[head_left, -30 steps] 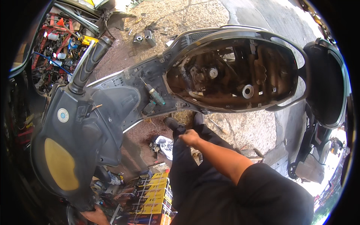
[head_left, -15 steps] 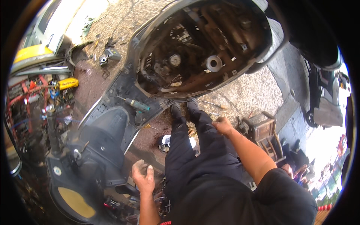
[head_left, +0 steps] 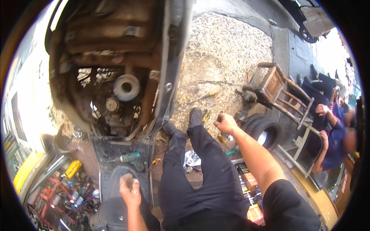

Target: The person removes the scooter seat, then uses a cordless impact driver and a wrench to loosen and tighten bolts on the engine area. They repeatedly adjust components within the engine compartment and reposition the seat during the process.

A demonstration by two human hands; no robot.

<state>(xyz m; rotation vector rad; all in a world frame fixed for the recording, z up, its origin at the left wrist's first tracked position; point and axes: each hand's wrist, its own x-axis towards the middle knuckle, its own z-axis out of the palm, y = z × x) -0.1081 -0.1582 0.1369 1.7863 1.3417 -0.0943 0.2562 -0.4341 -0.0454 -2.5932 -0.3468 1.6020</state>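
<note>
The stripped scooter body (head_left: 173,50) stands at my left, its seat opening bare and showing the brown, dirty engine bay (head_left: 111,65) with a round metal ring (head_left: 126,87). A teal cordless drill (head_left: 130,157) lies on the scooter's dark footboard (head_left: 111,148). Over the scooter's front part my left hand (head_left: 131,191) hovers, thumb and fingers apart, nothing in it. My right hand (head_left: 226,124) is held out above the ground beyond my right leg, fingers curled closed. Whatever those fingers may hold is too small or hidden to name.
A screwdriver (head_left: 204,96) lies on the pebbled ground ahead. To the right are a small wooden chair (head_left: 273,82), black tyres (head_left: 269,129) and a seated person (head_left: 333,144). Jumbled tools (head_left: 65,196) and a yellow object (head_left: 73,168) are at lower left; boxes (head_left: 250,183) sit beside my right leg.
My view has turned to the right, so the scooter now sits further left and the tyres and the seated person show. My right hand has moved out from my thigh.
</note>
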